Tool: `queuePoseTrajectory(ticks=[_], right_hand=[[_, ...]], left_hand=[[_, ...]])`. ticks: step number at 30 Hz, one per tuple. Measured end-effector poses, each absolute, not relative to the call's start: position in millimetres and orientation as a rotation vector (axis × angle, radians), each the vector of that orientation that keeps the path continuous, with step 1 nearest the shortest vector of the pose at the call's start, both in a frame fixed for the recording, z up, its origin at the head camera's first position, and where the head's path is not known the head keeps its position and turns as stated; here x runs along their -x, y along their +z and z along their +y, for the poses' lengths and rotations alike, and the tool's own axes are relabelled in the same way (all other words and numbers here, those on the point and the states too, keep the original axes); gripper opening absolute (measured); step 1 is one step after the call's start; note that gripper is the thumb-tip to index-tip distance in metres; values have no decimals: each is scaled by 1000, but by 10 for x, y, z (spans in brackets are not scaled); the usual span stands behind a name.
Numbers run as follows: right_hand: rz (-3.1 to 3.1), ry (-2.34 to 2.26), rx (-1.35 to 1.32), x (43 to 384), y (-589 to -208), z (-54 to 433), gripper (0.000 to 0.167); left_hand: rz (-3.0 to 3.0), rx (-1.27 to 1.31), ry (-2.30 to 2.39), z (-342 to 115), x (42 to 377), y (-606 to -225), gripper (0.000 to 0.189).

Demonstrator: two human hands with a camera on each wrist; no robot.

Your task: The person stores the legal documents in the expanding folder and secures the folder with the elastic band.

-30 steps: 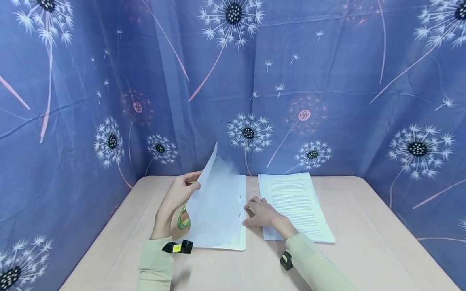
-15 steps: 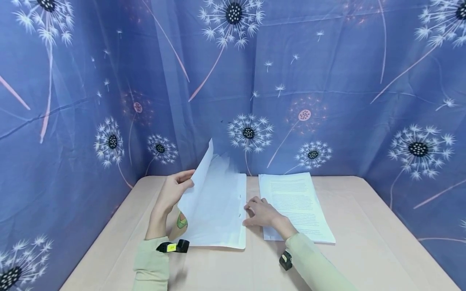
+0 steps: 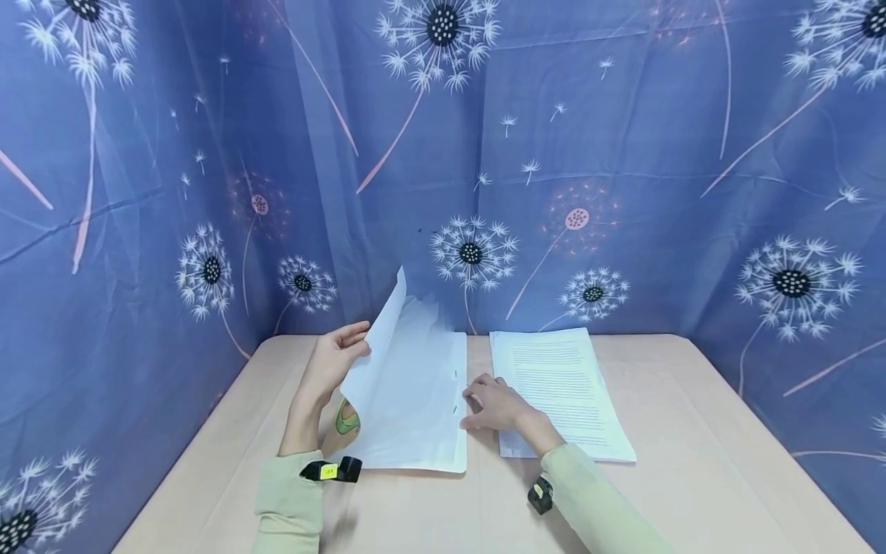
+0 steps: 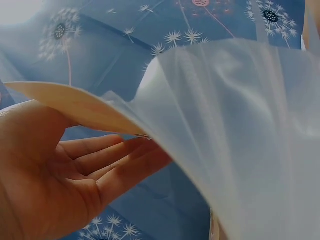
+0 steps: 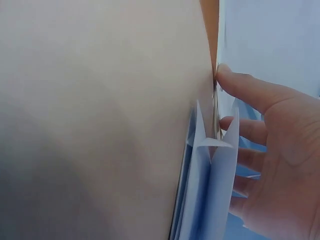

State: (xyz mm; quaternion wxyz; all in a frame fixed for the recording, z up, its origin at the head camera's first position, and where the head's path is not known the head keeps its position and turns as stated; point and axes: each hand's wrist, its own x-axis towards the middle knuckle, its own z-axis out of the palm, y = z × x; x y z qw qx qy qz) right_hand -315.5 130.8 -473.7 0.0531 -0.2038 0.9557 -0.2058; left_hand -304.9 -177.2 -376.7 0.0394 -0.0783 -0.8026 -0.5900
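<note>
A white booklet (image 3: 415,431) lies on the table with its left side lifted and bent up, showing translucent pages (image 3: 408,369). A green picture (image 3: 348,419) shows beneath the curled side. My left hand (image 3: 328,362) grips the raised cover and sheets, thumb on one face and fingers behind; the left wrist view shows the fingers (image 4: 110,165) stretched under the brownish cover (image 4: 85,105). At the booklet's right edge, by two small slots, rests my right hand (image 3: 494,404). Its thumb (image 5: 245,82) and fingertips touch that edge, apart from each other.
A stack of printed sheets (image 3: 561,392) lies to the right, slightly fanned, partly behind the right wrist. The beige table (image 3: 657,431) ends at a blue dandelion-patterned curtain (image 3: 526,154) at the back and sides.
My left hand has drawn the raised side of the booklet a little to the left, and then stays almost still. My right hand keeps its place at the edge.
</note>
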Motion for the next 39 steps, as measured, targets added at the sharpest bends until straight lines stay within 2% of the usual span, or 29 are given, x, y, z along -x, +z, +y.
queuePoseTrajectory(ticks=[13, 17, 27, 39], right_hand=[[2945, -777, 652, 3112, -4639, 1368, 60], [2980, -832, 691, 3094, -4605, 1420, 52], [3032, -959, 598, 3040, -4538, 1624, 43], [3082, -980, 571, 3000, -4531, 1889, 40]], left_hand=[[-2451, 205, -1781, -1695, 3089, -3810, 42], [-2432, 191, -1805, -1691, 3089, -3807, 42], [-2418, 185, -1820, -1716, 3094, -3803, 41], [-2405, 179, -1841, -1688, 3078, -3798, 41]])
